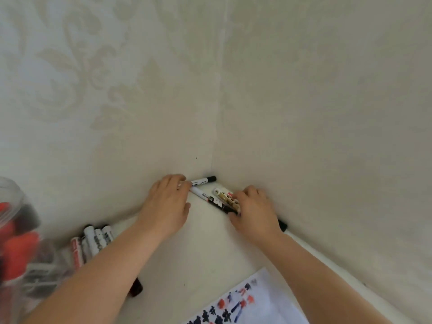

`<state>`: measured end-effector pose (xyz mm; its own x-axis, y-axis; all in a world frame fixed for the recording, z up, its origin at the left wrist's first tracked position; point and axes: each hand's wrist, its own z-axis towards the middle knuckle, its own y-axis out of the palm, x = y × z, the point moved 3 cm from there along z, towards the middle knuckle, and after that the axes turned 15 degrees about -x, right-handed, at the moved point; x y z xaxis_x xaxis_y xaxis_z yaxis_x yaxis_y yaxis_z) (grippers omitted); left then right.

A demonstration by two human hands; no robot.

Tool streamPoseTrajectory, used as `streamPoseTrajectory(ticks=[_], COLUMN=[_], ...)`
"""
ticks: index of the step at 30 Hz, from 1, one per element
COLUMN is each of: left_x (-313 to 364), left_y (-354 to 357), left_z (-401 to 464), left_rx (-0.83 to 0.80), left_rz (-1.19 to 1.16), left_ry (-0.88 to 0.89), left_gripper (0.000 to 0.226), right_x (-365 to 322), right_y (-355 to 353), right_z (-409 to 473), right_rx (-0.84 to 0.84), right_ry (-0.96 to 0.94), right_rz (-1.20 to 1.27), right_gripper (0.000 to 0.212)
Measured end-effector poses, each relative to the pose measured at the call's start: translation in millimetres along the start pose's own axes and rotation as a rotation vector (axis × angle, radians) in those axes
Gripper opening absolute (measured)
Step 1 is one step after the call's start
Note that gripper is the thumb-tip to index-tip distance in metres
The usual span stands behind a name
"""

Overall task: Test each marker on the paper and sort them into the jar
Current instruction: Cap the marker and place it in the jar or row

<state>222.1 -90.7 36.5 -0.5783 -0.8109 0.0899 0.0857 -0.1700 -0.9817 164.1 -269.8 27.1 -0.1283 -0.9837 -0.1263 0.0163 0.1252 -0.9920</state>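
**Both hands on markers in the table corner**

At 5 o'clock lies the white paper sheet (261, 300) bearing red, blue and black test strokes. At 9 o'clock stands the clear plastic jar (16, 242), blurred, holding red and black markers. Just beside it, at 8 o'clock, lies a row of white-barrelled markers (93, 242) on the white table (198, 249). Toward 12 o'clock, the left hand (167, 204) curls its fingers onto a white marker with black cap (203, 181). The right hand (253, 209) grips a bundle of mixed markers (224, 199).
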Motion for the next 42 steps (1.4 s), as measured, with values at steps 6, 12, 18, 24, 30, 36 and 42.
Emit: streamPoseTrajectory(ticks=[6, 12, 18, 24, 30, 36, 42], left_x=[1, 10, 33, 56, 65, 56, 55], left_y=[15, 26, 24, 18, 14, 14, 17], left_z=[35, 16, -30, -62, -83, -86, -90], left_rx=[-0.189, -0.276, -0.459, -0.388, -0.254, -0.231, -0.247], left_rz=[0.163, -0.181, -0.265, -0.251, -0.277, -0.237, -0.320], left_ry=[-0.162, -0.100, 0.096, 0.194, 0.210, 0.161, 0.181], left_gripper=[0.032, 0.043, 0.028, 0.031, 0.025, 0.019, 0.016], right_x=[-2, 5, 30, 44, 45, 28, 37], right_y=[19, 16, 2, -6, -10, -6, 5], right_z=[9, -2, -33, -64, -73, -64, -64], right_rx=[-0.037, -0.101, -0.240, -0.359, -0.339, -0.296, -0.216], right_ry=[0.067, -0.028, -0.163, -0.273, -0.291, -0.396, -0.264], right_rz=[-0.150, -0.162, -0.150, -0.018, 0.136, 0.128, -0.080], right_gripper=[0.060, 0.046, 0.045, 0.046, 0.049, 0.054, 0.072])
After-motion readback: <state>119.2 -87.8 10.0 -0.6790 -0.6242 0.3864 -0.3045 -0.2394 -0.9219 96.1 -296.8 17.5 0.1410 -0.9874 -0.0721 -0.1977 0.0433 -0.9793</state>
